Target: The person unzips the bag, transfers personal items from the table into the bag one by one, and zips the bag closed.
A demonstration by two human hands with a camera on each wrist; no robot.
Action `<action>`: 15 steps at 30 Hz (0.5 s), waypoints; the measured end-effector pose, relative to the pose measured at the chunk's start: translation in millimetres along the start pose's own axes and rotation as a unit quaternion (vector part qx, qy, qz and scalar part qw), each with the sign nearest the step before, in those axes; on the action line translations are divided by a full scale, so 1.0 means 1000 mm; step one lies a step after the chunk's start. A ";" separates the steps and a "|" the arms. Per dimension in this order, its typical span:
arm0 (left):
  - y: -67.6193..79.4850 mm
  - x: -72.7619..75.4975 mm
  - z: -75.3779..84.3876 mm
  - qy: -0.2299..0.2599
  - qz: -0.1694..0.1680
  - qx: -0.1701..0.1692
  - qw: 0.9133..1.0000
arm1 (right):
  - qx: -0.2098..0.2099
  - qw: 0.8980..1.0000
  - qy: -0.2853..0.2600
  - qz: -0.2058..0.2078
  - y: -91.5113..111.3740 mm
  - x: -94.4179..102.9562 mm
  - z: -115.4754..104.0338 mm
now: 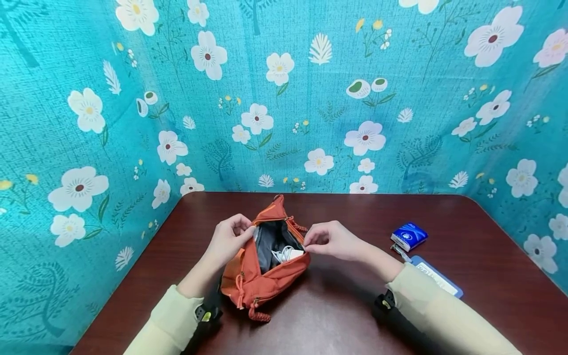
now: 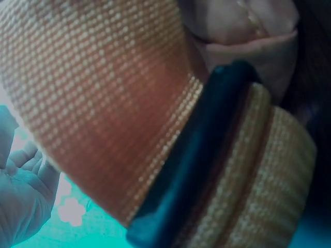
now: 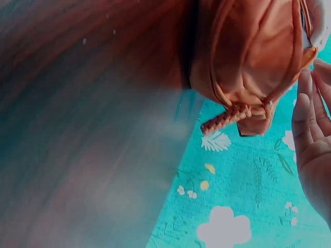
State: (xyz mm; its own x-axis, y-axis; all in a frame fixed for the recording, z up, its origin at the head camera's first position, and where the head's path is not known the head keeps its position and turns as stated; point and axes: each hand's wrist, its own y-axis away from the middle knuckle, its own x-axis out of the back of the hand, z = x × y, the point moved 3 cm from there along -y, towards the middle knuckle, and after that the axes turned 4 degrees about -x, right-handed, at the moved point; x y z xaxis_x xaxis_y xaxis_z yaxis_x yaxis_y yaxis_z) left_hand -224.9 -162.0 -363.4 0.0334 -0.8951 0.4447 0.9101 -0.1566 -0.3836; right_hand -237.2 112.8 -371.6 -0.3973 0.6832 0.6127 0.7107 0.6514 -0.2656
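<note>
An orange-red zippered bag (image 1: 284,278) lies on the table with its top open, showing a dark grey lining. Inside it sit a white coiled cable (image 1: 280,254) and a white block (image 1: 296,254). My left hand (image 1: 227,239) pinches the left edge of the opening between thumb and fingers. On the opposite side, my right hand (image 1: 333,240) pinches the right edge near the white block. The bag's woven side (image 2: 103,93) fills much of the left wrist view. In the right wrist view, a braided zipper pull (image 3: 226,119) hangs from the bag.
To the right on the dark wooden table (image 1: 346,315) lies a blue tissue pack (image 1: 409,236). Nearer is a blue-framed card holder (image 1: 437,277) with a metal clip, partly behind my right sleeve. A floral turquoise cloth (image 1: 284,108) hangs behind the table and along both sides.
</note>
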 end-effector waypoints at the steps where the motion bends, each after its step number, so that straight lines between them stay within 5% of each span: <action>1: 0.000 0.000 0.000 0.001 -0.002 0.003 1.000 | 0.002 1.000 0.001 0.004 0.002 0.004 0.001; 7: -0.001 0.000 -0.001 0.001 -0.007 0.007 1.000 | -0.049 0.998 0.040 0.022 0.018 0.041 0.015; 15: 0.001 0.001 -0.005 0.007 -0.009 0.010 1.000 | -0.104 0.983 0.153 0.016 0.055 0.092 0.041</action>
State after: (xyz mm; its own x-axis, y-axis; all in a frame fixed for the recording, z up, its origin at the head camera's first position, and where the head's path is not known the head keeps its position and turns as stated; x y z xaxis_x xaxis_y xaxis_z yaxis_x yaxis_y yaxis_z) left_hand -225.9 -165.1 -366.9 0.0104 -0.8980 0.4400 0.9183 -0.1656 -0.3597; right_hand -258.5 224.9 -360.2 -0.2024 0.5497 0.8105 0.8358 0.5283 -0.1496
